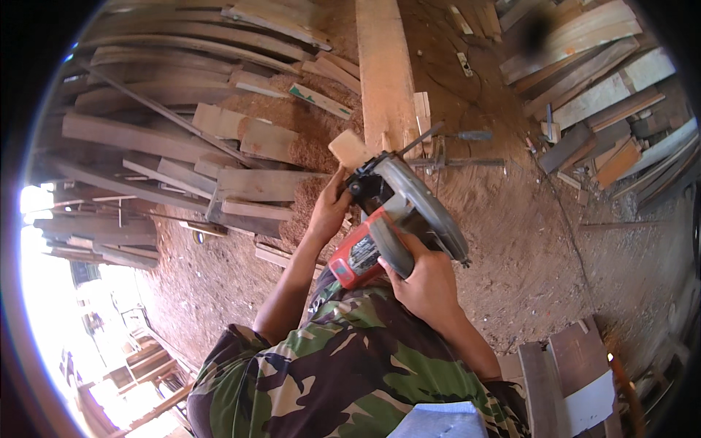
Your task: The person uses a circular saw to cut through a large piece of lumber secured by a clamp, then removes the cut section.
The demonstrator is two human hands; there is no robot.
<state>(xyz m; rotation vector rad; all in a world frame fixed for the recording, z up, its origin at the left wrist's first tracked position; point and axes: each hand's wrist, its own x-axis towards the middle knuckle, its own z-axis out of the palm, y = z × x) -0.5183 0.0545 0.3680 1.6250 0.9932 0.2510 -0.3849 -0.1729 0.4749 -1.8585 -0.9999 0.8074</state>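
A circular saw (359,250) with a red motor housing, black handle and grey curved blade guard is held tilted close to my body. My right hand (427,281) wraps round its rear handle. At the saw's front left, my left hand (330,208) is closed on the edge of its base; some fingertips are hidden behind it. A small pale wood block (349,150) sits right by those fingertips, and I cannot tell whether they grip it too. Just beyond the saw, a long wide plank (385,69) runs away from me.
A bar clamp (467,162) lies across near the plank's close end, to the right. Stacked boards (146,135) fill the left, beside piles of shavings (310,150). More timber offcuts (584,58) lie at the far right. A dark cord (573,241) trails over the dirt floor (511,255).
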